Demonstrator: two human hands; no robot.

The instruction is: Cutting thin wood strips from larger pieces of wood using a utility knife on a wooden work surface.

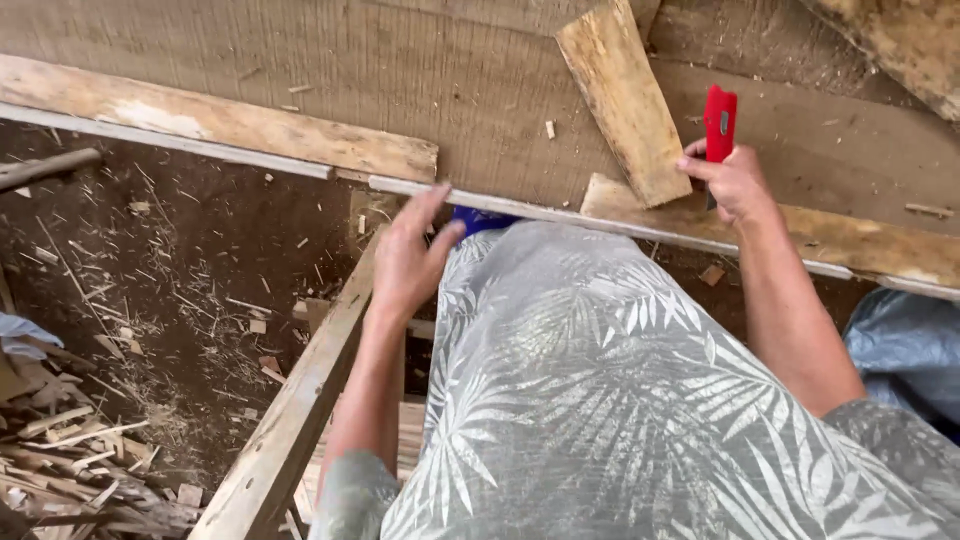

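My right hand [735,182] grips a red-handled tool [719,122], held upright over a large wooden board [420,80]. My left hand [410,262] has its fingers spread and rests at the board's metal-edged rim [480,200], next to a small blue object [478,220] that is mostly hidden by my leaf-patterned garment [600,390]. A short plank [625,95] lies tilted on the board, just left of my right hand.
A long worn plank [220,125] lies along the board's left part. A wooden frame rail [300,400] runs diagonally below my left arm. Dirt floor with wood chips [170,270] and scrap sticks [70,460] lies left. Grey plastic sheet [905,345] sits right.
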